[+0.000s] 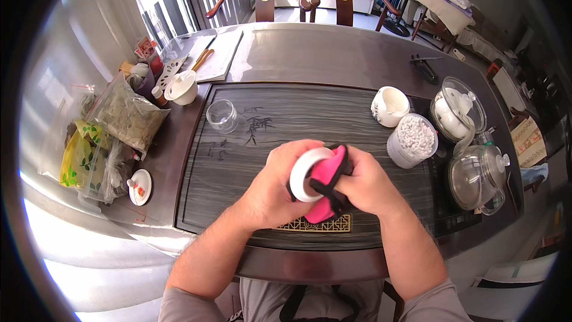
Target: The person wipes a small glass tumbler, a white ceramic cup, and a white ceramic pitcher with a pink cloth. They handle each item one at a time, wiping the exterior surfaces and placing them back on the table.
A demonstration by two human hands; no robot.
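Above the front of a dark, wood-grained tea tray (232, 214), my left hand (272, 188) grips a white ceramic cup (297, 174) by its side. The cup is tilted, its round mouth turned towards my right. A pink cloth with black edging (325, 172) is pinched in my right hand (368, 181). Part of this cloth reaches into the mouth of the cup, and another part hangs below it. My fingers hide much of the cup's body. Beneath my hands lies the tray's gold lattice drain plate (344, 223), partly covered.
A glass cup (222, 116) stands left on the tray. To the right are a white pitcher (389, 106), a tub of cotton swabs (413, 141), a glass kettle (476, 179) and a glass pot (456, 107). A lidded bowl (181, 88), plastic bags (129, 116) and a lid (140, 188) lie left.
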